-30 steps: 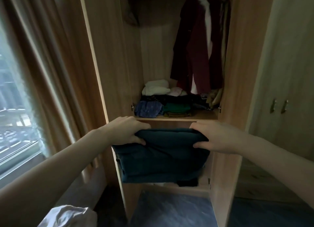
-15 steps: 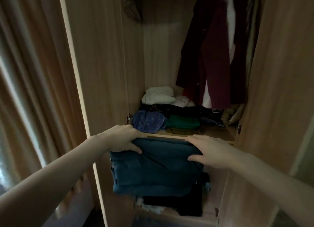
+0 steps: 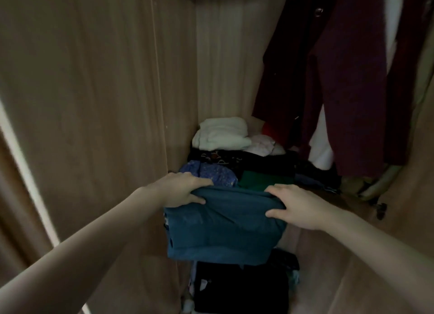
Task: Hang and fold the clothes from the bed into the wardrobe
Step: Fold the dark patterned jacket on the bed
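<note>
Both hands grip the folded teal garment; lower shelf dim.

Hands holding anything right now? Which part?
Yes. Both grip the folded teal garment by its top edge: left hand at the left corner, right hand at the right corner, thumbs in front.

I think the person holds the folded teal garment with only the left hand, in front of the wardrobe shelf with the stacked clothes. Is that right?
Not quite. In the head view both hands hold the folded teal garment: the left hand grips its left top corner and the right hand its right one. The rest stands: it is in front of the wardrobe shelf with the stacked clothes.
</note>
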`<state>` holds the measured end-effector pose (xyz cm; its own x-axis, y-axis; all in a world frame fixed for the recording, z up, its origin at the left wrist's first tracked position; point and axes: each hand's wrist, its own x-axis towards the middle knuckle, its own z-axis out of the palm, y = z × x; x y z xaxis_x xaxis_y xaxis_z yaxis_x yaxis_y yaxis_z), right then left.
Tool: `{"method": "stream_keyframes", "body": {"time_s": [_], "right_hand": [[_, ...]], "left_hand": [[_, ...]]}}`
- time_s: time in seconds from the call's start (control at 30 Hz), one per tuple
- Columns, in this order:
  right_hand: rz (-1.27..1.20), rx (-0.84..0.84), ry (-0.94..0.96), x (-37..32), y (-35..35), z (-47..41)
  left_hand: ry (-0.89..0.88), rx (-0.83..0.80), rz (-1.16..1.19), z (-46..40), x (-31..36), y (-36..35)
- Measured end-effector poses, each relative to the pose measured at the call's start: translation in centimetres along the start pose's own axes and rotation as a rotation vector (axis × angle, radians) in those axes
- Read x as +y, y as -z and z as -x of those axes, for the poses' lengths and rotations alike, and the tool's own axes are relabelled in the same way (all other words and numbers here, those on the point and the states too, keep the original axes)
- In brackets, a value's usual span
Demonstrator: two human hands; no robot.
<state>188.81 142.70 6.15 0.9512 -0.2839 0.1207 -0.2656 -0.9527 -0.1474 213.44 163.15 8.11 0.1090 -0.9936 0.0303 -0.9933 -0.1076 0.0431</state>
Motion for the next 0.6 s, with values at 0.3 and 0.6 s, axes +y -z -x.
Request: {"method": "stream_keyframes", "body": {"time_s": [0.3, 0.6], "right_hand": [[-0.385, -0.032, 0.004, 6.5, -3.4, -12.6], [-0.666, -0.111, -0.017, 13.4, -5.7, -26.9]], "left_hand": [[0.021, -0.148, 0.209, -11.0, -9.7, 0.0], [0.252, -0.392, 0.397, -22.8, -20.5, 0.3]]}}
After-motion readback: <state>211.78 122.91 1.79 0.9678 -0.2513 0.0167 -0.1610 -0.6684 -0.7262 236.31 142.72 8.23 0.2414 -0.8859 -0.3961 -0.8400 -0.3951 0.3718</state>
